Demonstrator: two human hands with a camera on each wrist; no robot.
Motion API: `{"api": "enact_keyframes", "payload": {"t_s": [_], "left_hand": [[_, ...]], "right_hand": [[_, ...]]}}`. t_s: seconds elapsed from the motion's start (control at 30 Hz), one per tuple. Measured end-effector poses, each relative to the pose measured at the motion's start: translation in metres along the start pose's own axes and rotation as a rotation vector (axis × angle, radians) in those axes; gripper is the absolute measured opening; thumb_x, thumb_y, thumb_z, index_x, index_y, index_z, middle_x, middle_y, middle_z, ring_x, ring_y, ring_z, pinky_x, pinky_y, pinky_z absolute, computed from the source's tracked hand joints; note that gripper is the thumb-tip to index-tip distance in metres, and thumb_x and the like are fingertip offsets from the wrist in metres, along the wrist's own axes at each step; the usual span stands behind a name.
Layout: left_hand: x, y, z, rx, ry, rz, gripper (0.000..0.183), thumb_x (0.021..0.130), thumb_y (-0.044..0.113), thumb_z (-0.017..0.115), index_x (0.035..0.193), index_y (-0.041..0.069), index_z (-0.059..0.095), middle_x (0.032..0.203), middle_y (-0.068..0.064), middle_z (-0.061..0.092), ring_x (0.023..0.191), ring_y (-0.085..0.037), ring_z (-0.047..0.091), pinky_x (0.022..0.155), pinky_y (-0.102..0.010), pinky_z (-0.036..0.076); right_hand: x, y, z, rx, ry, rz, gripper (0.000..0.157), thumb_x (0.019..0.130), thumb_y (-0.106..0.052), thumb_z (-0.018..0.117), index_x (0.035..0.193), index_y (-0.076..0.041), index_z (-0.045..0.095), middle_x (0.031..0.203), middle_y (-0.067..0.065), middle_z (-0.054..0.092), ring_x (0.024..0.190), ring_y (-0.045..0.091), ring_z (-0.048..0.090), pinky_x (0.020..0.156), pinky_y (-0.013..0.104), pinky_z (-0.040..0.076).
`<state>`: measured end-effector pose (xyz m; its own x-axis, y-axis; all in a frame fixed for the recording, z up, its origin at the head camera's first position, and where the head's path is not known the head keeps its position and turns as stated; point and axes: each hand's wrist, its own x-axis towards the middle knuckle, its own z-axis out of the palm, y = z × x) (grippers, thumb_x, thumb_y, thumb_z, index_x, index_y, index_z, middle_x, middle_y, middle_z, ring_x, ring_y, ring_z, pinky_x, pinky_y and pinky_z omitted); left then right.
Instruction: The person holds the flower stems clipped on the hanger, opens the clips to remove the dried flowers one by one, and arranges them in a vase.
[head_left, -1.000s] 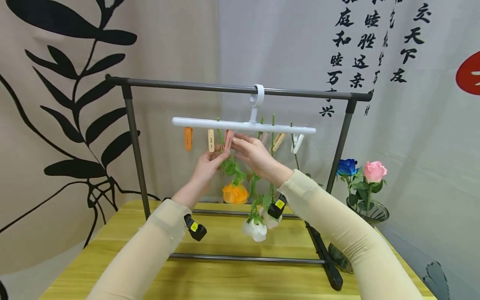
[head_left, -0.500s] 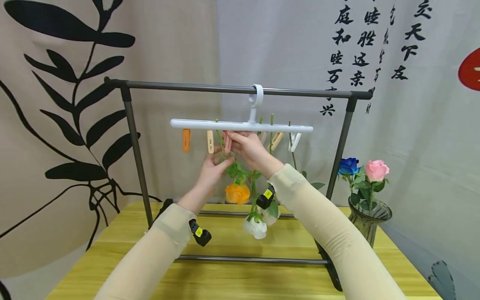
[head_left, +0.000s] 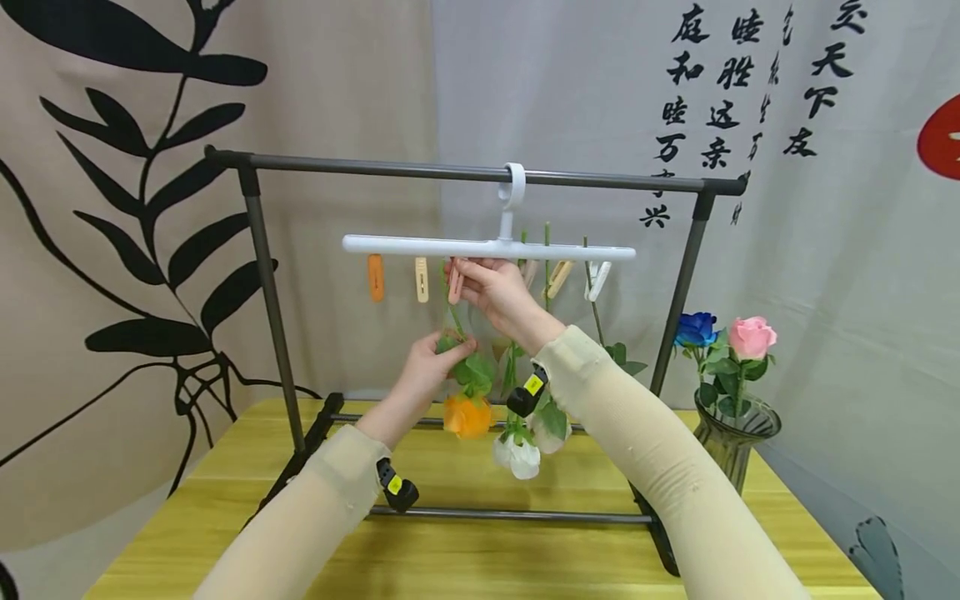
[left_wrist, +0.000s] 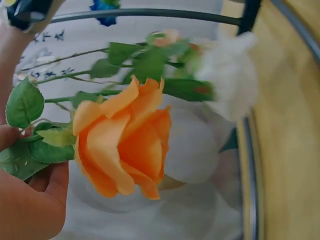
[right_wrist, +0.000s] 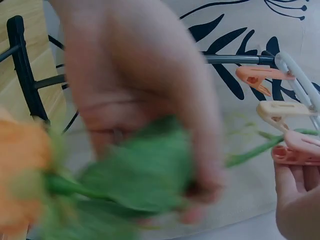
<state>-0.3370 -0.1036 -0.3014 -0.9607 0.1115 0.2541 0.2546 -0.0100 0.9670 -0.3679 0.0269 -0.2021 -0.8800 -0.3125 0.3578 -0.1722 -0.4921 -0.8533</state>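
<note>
An orange rose hangs head down, its leafy stem rising toward the white hanger. My left hand pinches that stem among the leaves just above the bloom, as the left wrist view also shows with the rose up close. Up at the hanger bar, my right hand pinches a pink clothespin. In the right wrist view the green stem runs to this pink clothespin; whether its jaws grip the stem I cannot tell.
Orange and cream clothespins hang at left. Several clothespins right of my hand carry flowers, including a white one. The dark metal rack stands on a wooden table. A glass vase holds blue and pink roses.
My left hand has moved down from beside the clothespin to the leaves, and the orange rose hangs lower. Its stem tip no longer shows above the bar. My right hand stays at the pink clothespin.
</note>
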Motion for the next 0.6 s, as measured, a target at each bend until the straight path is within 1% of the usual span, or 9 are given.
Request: {"api": "enact_keyframes", "payload": {"t_s": [0.07,0.13,0.23,0.3,0.37,0.43,0.5,0.6], "left_hand": [[-0.007,-0.008,-0.003,0.018,-0.015,-0.026,0.021,0.091,0.025,0.070,0.101,0.007,0.068,0.099,-0.002,0.070,0.083,-0.015,0.064,0.073,-0.031,0.052],[-0.013,-0.016,-0.006,0.010,-0.035,-0.045,0.020,0.092,0.023,0.069,0.099,0.005,0.067,0.098,-0.003,0.070,0.082,-0.015,0.065,0.073,-0.032,0.053],[-0.021,-0.024,-0.011,-0.005,-0.054,-0.058,0.024,0.092,0.022,0.069,0.102,0.001,0.067,0.098,-0.004,0.070,0.082,-0.016,0.066,0.072,-0.032,0.054],[-0.026,-0.028,-0.013,-0.014,-0.060,-0.063,0.028,0.092,0.023,0.069,0.105,-0.001,0.067,0.100,-0.004,0.070,0.084,-0.016,0.066,0.073,-0.032,0.055],[-0.031,-0.030,-0.015,-0.012,-0.063,-0.067,0.030,0.091,0.025,0.070,0.108,0.000,0.067,0.100,-0.005,0.070,0.084,-0.017,0.066,0.073,-0.032,0.055],[-0.035,-0.031,-0.016,-0.008,-0.061,-0.073,0.029,0.091,0.026,0.071,0.107,0.002,0.068,0.101,-0.004,0.069,0.085,-0.017,0.066,0.074,-0.033,0.056],[-0.039,-0.031,-0.017,-0.001,-0.060,-0.077,0.028,0.090,0.027,0.071,0.105,0.003,0.069,0.103,-0.005,0.069,0.086,-0.018,0.066,0.074,-0.034,0.056],[-0.046,-0.030,-0.020,0.013,-0.060,-0.082,0.028,0.090,0.027,0.071,0.105,0.003,0.069,0.103,-0.007,0.069,0.088,-0.020,0.066,0.077,-0.036,0.055]], "right_hand": [[0.000,0.000,0.000,-0.010,0.004,-0.003,0.012,0.099,-0.001,0.053,0.095,0.001,0.065,0.094,0.012,0.068,0.085,0.020,0.067,0.078,0.030,0.055],[0.001,0.001,0.000,-0.028,0.006,0.009,0.012,0.099,-0.003,0.053,0.103,0.002,0.063,0.101,0.013,0.068,0.093,0.024,0.067,0.081,0.031,0.055],[0.000,0.002,-0.002,-0.049,-0.005,0.040,0.024,0.101,-0.009,0.052,0.120,0.005,0.057,0.119,0.020,0.062,0.114,0.033,0.060,0.091,0.036,0.051],[-0.001,0.003,-0.005,-0.059,-0.006,0.062,0.033,0.102,-0.012,0.052,0.130,0.005,0.052,0.130,0.024,0.055,0.121,0.036,0.054,0.095,0.039,0.048],[-0.004,0.003,-0.007,-0.071,-0.009,0.079,0.040,0.102,-0.013,0.051,0.137,0.006,0.046,0.136,0.027,0.050,0.123,0.038,0.051,0.098,0.042,0.046],[-0.009,0.004,-0.009,-0.108,-0.011,0.097,0.044,0.102,-0.014,0.052,0.140,0.005,0.042,0.137,0.027,0.049,0.121,0.036,0.054,0.098,0.042,0.045],[-0.015,0.006,-0.012,-0.170,-0.021,0.121,0.047,0.102,-0.016,0.052,0.143,0.004,0.039,0.135,0.026,0.051,0.119,0.034,0.056,0.098,0.042,0.046],[-0.029,0.010,-0.017,-0.263,-0.060,0.147,0.051,0.102,-0.018,0.052,0.146,0.003,0.035,0.135,0.024,0.053,0.120,0.033,0.056,0.098,0.042,0.046]]}}
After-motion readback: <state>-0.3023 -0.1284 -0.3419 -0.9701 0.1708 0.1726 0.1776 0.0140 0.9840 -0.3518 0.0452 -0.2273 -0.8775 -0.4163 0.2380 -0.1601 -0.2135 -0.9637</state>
